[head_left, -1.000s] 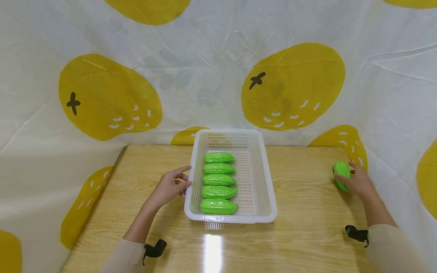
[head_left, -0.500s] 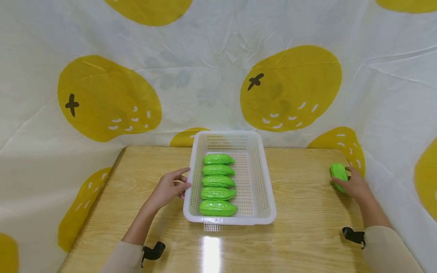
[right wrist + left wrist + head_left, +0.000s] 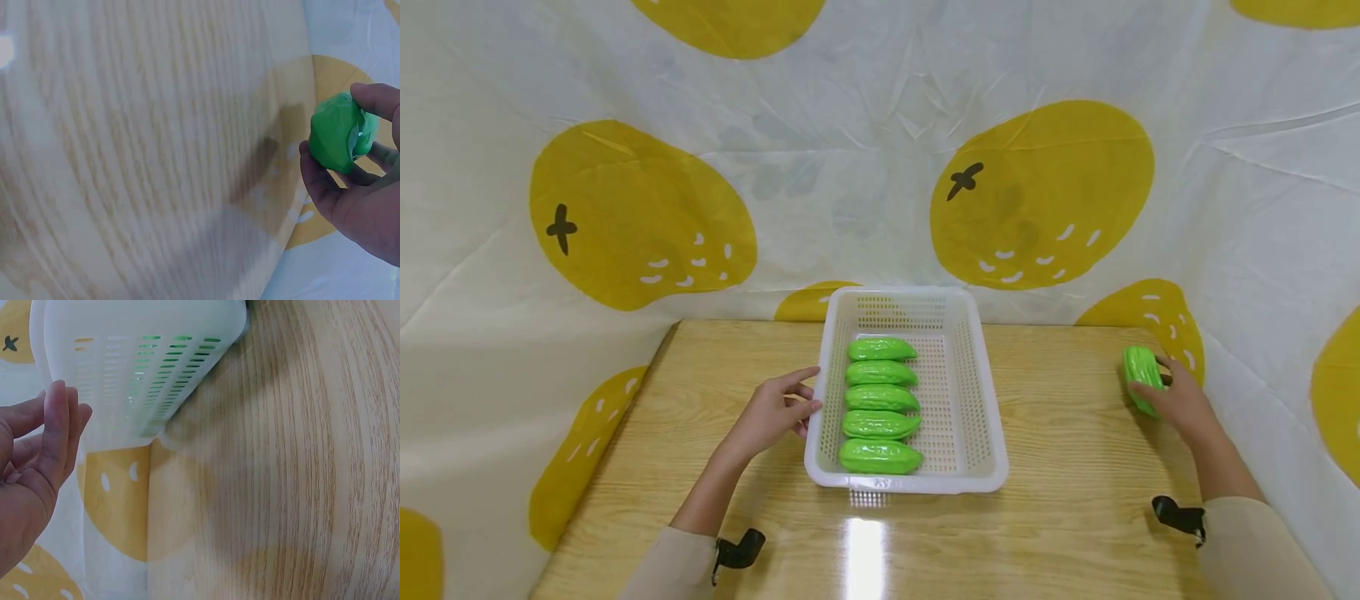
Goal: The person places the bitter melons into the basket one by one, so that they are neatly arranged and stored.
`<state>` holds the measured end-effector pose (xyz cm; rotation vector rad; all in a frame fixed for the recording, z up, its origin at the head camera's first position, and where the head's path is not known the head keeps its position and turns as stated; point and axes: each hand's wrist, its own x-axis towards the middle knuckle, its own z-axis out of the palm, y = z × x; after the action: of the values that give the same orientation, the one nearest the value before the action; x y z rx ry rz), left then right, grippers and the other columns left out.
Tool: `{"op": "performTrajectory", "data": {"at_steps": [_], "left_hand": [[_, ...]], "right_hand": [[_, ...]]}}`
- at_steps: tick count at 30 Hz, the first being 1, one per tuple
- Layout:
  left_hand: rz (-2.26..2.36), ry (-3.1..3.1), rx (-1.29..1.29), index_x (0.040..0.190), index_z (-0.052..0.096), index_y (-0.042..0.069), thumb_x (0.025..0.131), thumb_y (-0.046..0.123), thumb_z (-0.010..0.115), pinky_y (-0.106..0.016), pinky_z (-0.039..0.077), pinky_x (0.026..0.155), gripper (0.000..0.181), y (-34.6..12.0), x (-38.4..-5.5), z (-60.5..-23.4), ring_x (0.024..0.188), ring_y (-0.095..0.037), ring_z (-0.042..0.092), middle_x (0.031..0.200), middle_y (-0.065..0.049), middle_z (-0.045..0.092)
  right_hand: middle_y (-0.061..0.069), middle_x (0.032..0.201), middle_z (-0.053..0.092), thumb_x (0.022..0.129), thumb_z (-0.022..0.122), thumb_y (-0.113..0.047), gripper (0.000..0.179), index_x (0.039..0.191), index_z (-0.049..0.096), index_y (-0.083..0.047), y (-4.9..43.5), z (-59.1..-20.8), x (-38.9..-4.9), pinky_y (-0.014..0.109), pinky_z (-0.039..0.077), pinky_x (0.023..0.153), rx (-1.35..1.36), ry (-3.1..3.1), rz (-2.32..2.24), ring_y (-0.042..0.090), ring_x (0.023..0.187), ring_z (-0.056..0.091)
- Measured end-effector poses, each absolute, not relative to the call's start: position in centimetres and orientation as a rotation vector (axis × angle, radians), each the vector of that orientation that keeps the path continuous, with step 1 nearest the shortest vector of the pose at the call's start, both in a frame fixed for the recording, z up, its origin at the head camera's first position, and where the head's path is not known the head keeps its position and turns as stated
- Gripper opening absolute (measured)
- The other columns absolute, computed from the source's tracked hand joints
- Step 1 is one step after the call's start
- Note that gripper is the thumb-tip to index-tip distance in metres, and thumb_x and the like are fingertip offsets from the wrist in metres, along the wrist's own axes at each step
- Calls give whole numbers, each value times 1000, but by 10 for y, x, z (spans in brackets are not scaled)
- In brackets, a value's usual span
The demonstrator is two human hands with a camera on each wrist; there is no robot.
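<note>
My right hand (image 3: 1176, 400) pinches a glossy green, ridged toy vegetable (image 3: 1141, 371) near the table's far right corner. Seen in the right wrist view, the thumb is on one side of the green vegetable (image 3: 334, 132) and fingers are on the other, with a shadow on the wood beside it. A white perforated plastic basket (image 3: 992, 417) stands mid-table. Along its left half, several matching green vegetables (image 3: 882, 398) lie crosswise in a column. My left hand (image 3: 771, 414) touches the basket's left rim with extended fingers; the left wrist view shows the fingertips (image 3: 57, 394) against its outer wall.
The wooden table (image 3: 1067, 517) reaches back to a white cloth (image 3: 865, 167) printed with large yellow fruit, which also hangs at both sides. The right half of the basket floor shows bare mesh. Black wrist mounts (image 3: 741, 548) sit by both sleeves.
My right hand has shifted slightly left with the green vegetable, which has turned a little in its grasp. The left hand and the basket stay in place.
</note>
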<state>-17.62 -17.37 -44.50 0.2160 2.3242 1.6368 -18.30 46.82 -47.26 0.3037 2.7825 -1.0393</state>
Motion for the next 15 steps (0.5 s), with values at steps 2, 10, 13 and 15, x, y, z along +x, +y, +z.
{"op": "performTrajectory", "data": {"at_steps": [2, 10, 13, 15], "left_hand": [[1640, 2322, 225, 153, 49, 4, 97, 2, 70, -53, 66, 66, 60, -174, -176, -445, 73, -20, 71, 109, -22, 66], [1638, 2320, 213, 153, 49, 4, 97, 2, 70, -55, 66, 67, 60, -173, -176, -444, 73, -21, 71, 109, -22, 66], [1636, 2320, 208, 153, 49, 4, 97, 2, 70, -55, 65, 67, 60, -173, -176, -443, 73, -21, 71, 109, -22, 66], [1640, 2317, 206, 153, 49, 4, 97, 2, 70, -55, 66, 67, 60, -173, -175, -442, 73, -20, 71, 109, -22, 65]], "right_hand": [[51, 153, 16, 108, 49, -45, 91, 160, -2, 10, 465, -469, -184, 71, 49, 93, 281, 2783, -1077, 69, 131, 30], [51, 151, 21, 108, 55, -34, 85, 163, 2, 5, 445, -449, -191, 23, 52, 73, 103, 2816, -1180, 67, 129, 35], [50, 152, 22, 108, 56, -33, 84, 164, 4, 3, 435, -441, -194, 25, 53, 75, 37, 2824, -1187, 68, 129, 35], [49, 152, 23, 108, 56, -33, 84, 164, 4, 2, 428, -437, -194, 30, 55, 77, 4, 2829, -1180, 69, 128, 37]]}}
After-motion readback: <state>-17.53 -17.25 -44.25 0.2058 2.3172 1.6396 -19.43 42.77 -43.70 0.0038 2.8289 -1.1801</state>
